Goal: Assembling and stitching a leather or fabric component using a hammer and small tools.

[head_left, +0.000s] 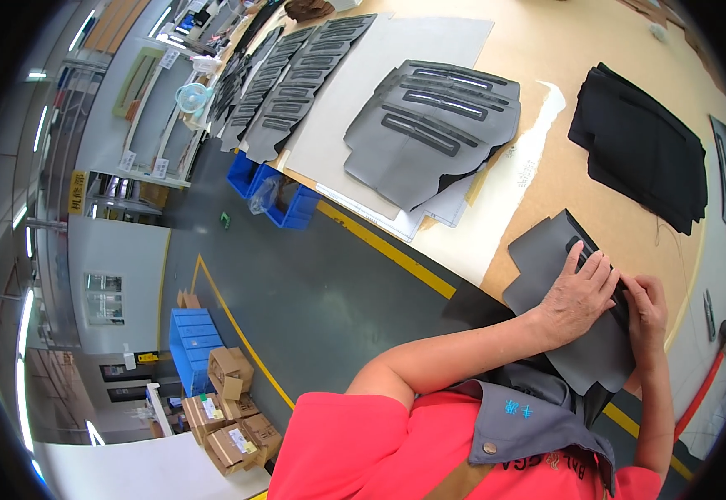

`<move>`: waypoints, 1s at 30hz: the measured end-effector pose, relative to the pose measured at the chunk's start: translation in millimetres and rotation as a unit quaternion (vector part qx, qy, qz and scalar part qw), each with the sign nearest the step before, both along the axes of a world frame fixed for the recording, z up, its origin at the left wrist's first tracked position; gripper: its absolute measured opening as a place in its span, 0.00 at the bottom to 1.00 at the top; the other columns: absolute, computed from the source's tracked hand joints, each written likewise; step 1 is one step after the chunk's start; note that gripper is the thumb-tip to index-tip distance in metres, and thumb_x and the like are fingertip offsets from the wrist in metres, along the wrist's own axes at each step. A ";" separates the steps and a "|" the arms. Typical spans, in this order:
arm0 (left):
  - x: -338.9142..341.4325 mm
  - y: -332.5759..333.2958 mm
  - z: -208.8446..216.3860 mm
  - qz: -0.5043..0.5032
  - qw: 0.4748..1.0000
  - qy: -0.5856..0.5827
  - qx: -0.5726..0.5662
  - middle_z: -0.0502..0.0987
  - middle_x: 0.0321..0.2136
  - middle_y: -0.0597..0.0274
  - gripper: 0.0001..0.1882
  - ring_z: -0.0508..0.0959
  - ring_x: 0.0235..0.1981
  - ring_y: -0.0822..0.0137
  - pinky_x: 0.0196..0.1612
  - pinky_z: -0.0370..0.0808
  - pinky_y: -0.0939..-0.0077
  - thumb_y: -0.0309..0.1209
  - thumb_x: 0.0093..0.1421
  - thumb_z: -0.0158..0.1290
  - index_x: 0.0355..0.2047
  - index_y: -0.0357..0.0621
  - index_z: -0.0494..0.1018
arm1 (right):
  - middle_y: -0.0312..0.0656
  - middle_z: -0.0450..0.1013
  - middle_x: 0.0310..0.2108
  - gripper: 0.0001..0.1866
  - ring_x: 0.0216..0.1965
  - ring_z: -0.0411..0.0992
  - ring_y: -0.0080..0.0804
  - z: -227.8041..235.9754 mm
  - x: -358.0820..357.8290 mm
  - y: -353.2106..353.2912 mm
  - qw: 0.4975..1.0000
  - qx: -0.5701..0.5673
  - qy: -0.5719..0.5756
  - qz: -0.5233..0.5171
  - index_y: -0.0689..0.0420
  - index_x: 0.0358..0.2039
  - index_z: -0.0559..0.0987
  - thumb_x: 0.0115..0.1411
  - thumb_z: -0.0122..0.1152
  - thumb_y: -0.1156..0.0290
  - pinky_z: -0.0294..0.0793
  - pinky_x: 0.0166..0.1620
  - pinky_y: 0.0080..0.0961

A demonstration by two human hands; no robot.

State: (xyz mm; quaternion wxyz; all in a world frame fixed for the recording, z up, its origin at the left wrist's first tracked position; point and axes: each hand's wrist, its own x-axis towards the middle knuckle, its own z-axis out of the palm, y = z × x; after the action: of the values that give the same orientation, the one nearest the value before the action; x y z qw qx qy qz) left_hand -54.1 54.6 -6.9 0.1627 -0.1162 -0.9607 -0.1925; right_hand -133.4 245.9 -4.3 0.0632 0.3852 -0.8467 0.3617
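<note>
Left fingers (593,267) rest slightly parted on the grey panel (542,257); right fingers (641,293) seemingly pinch its edge.

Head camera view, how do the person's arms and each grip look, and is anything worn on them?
Short pinkish-red sleeves end above the elbows, leaving the forearms bare. The left grip and right grip are human hands without gloves. No watch or bracelet shows.
</note>
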 end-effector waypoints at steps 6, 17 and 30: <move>3.1 6.9 -4.1 -0.025 0.999 -0.010 0.038 0.71 0.56 0.44 0.27 0.68 0.64 0.49 0.70 0.57 0.45 0.40 0.67 0.55 0.60 0.33 0.70 | 0.42 0.75 0.37 0.19 0.40 0.75 0.38 -0.5 -0.6 14.2 0.995 0.054 0.080 0.034 0.59 0.47 0.85 0.54 0.66 0.86 0.76 0.41 0.31; 5.8 16.7 -7.8 -0.025 1.000 -0.016 -0.004 0.68 0.58 0.43 0.28 0.65 0.66 0.48 0.71 0.58 0.48 0.39 0.66 0.55 0.60 0.30 0.70 | 0.41 0.74 0.39 0.21 0.40 0.74 0.38 0.9 0.0 22.0 0.996 0.041 0.063 0.039 0.56 0.49 0.85 0.55 0.64 0.86 0.76 0.42 0.29; 10.5 27.8 -3.0 -0.024 1.000 -0.012 0.009 0.69 0.57 0.42 0.30 0.64 0.66 0.46 0.71 0.57 0.44 0.42 0.66 0.56 0.60 0.30 0.70 | 0.40 0.74 0.35 0.23 0.38 0.73 0.38 -3.1 7.9 33.2 1.000 -0.005 0.003 -0.001 0.56 0.49 0.85 0.51 0.65 0.87 0.75 0.39 0.30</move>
State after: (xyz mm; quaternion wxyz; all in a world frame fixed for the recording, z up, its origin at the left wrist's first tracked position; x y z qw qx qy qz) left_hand -43.5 82.4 -9.9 0.1472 -0.1351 -0.9579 -0.2063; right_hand -125.5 279.1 -7.4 0.0685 0.3850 -0.8451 0.3646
